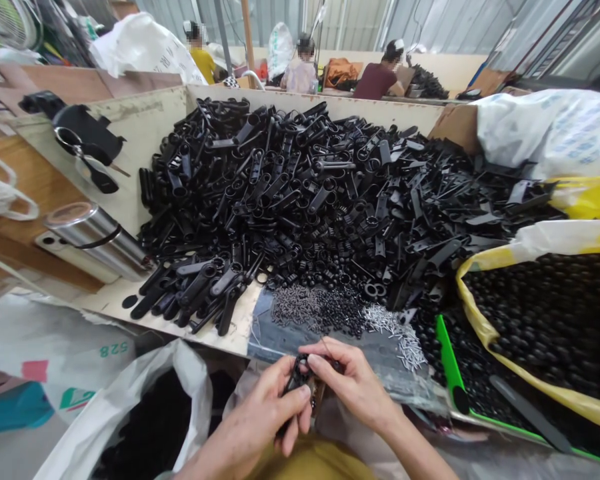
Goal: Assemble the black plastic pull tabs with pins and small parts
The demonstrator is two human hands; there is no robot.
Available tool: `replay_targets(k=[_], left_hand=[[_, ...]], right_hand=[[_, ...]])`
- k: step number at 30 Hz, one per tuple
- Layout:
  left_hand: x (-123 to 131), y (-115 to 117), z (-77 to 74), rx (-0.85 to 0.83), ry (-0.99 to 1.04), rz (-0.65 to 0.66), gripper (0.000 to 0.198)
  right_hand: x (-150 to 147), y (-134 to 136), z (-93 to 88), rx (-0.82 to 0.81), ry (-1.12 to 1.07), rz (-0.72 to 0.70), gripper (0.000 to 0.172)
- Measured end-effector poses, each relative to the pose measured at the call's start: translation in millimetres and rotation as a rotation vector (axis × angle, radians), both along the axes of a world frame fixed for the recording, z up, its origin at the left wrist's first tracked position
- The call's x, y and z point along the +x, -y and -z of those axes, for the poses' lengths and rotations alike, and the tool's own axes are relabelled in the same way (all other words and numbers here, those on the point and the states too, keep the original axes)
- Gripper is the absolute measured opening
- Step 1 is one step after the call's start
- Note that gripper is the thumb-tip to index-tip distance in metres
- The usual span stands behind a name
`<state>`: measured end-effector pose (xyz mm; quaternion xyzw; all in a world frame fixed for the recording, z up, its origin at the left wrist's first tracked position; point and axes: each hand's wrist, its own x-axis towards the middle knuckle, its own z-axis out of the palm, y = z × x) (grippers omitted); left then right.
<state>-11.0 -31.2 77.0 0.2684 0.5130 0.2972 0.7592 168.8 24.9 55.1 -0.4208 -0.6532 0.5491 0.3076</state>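
Observation:
My left hand [263, 417] and my right hand [347, 380] meet at the bottom centre, just in front of the table edge. Both are closed in a pinch on one small black plastic part [296, 377], which is mostly hidden by the fingers. Right beyond the hands lie a patch of small dark screws [313, 308] and a scatter of silver pins [397, 330]. Behind those rises a big heap of black plastic parts [325, 193] that covers most of the table.
A steel cylinder [97, 240] lies at the left of the table. A yellow bag of small black pieces [550, 313] and a green tray edge [447, 357] stand at the right. White sacks [145, 407] sit below left. Three people sit far behind.

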Motion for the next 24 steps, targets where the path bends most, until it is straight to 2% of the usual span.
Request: replay_targets(k=[4,8,11,14,17,20,22,24], left_hand=[[-2,3,3.0,-0.022,0.033,-0.026,0.095],[-8,11,14.0,-0.038,0.090,0.121,0.077],[-11,15,22.6,-0.044,0.070,0.235,0.071],[-11,6,22.1,0.121,-0.174,0.208,0.049],[-7,-14,15.9,0.438,-0.652,0.114,0.016],[2,-33,16.5,0.673,-1.055,0.250,0.017],[7,-39,21.6,0.777,-1.190,0.357,0.019],[11,-42,27.1,0.813,-1.251,0.409,0.024]], right_hand=[[5,5,-0.3,0.083,0.031,-0.022,0.038],[13,25,6.5,0.197,0.108,-0.072,0.032],[20,39,14.9,0.248,0.142,-0.034,0.033],[28,40,15.1,0.232,0.164,0.007,0.037],[37,25,9.5,0.258,0.204,0.171,0.026],[45,8,7.1,0.312,0.263,0.296,0.029],[46,0,8.0,0.339,0.293,0.299,0.029],[44,-6,9.7,0.382,0.316,0.272,0.026]])
